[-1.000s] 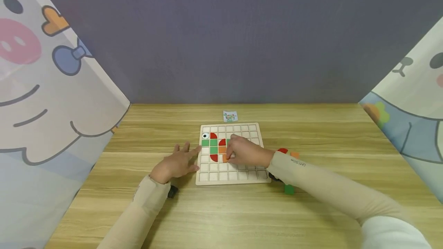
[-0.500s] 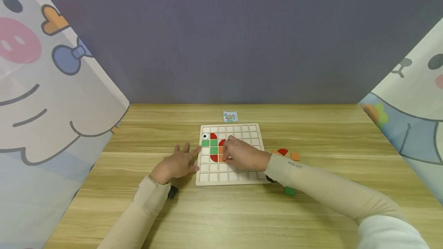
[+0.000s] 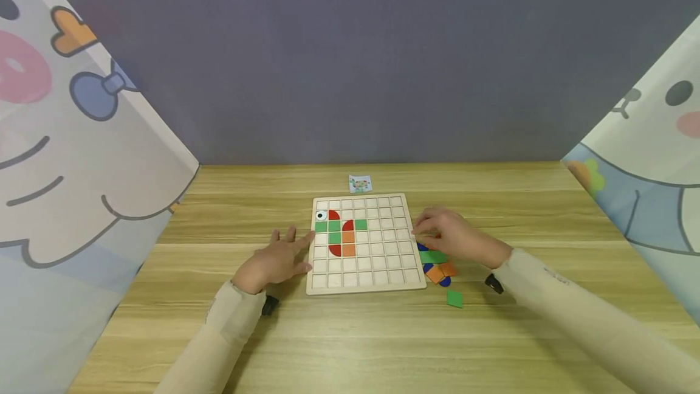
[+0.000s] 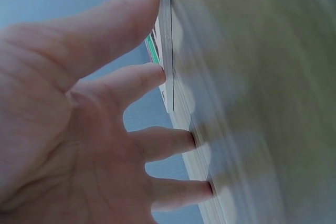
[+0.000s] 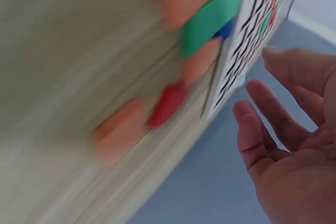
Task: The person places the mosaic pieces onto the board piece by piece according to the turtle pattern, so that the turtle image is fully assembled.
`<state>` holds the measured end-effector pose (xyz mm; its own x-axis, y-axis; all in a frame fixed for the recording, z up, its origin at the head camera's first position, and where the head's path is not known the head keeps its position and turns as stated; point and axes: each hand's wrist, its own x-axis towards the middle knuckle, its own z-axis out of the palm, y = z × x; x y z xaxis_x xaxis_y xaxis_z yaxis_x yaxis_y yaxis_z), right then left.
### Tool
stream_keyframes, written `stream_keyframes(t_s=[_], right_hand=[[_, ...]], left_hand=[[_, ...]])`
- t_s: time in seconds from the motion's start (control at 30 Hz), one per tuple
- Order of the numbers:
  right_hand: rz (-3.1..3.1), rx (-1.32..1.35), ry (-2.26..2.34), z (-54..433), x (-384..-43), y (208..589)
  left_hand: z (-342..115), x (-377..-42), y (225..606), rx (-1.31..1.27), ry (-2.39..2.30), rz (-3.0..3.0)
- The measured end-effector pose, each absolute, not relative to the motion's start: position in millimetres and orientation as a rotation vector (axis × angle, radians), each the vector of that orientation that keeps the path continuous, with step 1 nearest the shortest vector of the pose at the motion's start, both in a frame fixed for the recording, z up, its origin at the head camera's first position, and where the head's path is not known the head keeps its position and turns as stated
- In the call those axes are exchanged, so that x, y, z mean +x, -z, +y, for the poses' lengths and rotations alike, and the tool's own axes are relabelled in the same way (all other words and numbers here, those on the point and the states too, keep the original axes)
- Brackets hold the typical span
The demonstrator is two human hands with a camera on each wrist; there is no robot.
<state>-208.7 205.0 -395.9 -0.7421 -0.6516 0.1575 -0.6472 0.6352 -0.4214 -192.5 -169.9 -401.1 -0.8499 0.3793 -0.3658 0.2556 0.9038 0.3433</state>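
Grid board (image 3: 383, 263) on tbl (image 3: 328, 345), coloured tiles (image 3: 334, 238) in L part.
L hand (image 3: 276, 263) spread, thumb + index touching board's L edge; R hand (image 3: 451, 236) half-open, nothing held, over loose tiles (image 3: 434, 257) by R edge.

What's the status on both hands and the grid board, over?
Left hand spread, at left edge of the grid board. Right hand empty, by the loose pieces, hiding some in head view. Board flat, partly filled.
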Motion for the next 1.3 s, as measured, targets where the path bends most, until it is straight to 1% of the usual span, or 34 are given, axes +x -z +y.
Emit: stream_keyframes(t_s=[0.2,0.4,0.67,1.0,1.3], right_hand=[[2.840,-1.096,0.665,238.0,-196.5,400.7],[2.795,-1.101,0.663,246.6,-193.3,405.2],[2.799,-1.092,0.690,246.2,-197.3,409.3],[2.856,-1.047,0.651,235.8,-217.9,412.8],[2.938,-1.020,0.647,221.3,-219.8,416.7]], left_hand=[[-169.6,-191.9,399.3,0.464,-0.405,2.627],[-170.9,-191.9,399.1,0.472,-0.404,2.636],[-170.9,-191.6,399.5,0.456,-0.399,2.627],[-169.2,-190.8,401.0,0.470,-0.384,2.629],[-169.1,-188.5,398.3,0.466,-0.389,2.642]])
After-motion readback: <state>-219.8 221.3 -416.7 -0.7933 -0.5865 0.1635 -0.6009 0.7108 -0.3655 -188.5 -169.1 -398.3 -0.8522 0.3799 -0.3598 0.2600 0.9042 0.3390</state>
